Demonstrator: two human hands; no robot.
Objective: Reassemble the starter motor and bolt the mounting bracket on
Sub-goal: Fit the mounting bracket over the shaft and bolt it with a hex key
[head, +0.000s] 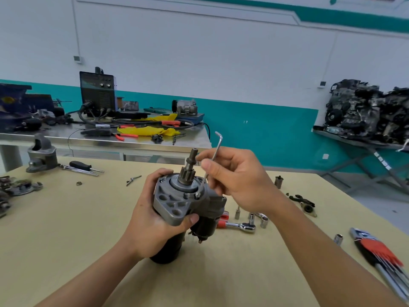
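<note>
The starter motor (205, 209) stands upright on the yellowish table (66, 229), its pinion gear and shaft (189, 169) pointing up. A grey mounting bracket (170, 203) sits on its top end. My left hand (152, 222) grips the bracket and motor body from the left, thumb on the bracket's lower corner. My right hand (234, 176) pinches a thin L-shaped hex key (215, 149). The key's lower tip sits in a small bolt (197, 194) on the bracket's right side.
A red-handled ratchet (238, 226) and several sockets (251, 217) lie right of the motor. A hex key set (380, 251) lies at the right edge. A grey housing (42, 155) and a screwdriver (85, 166) sit far left. A steel bench (106, 138) with tools stands behind.
</note>
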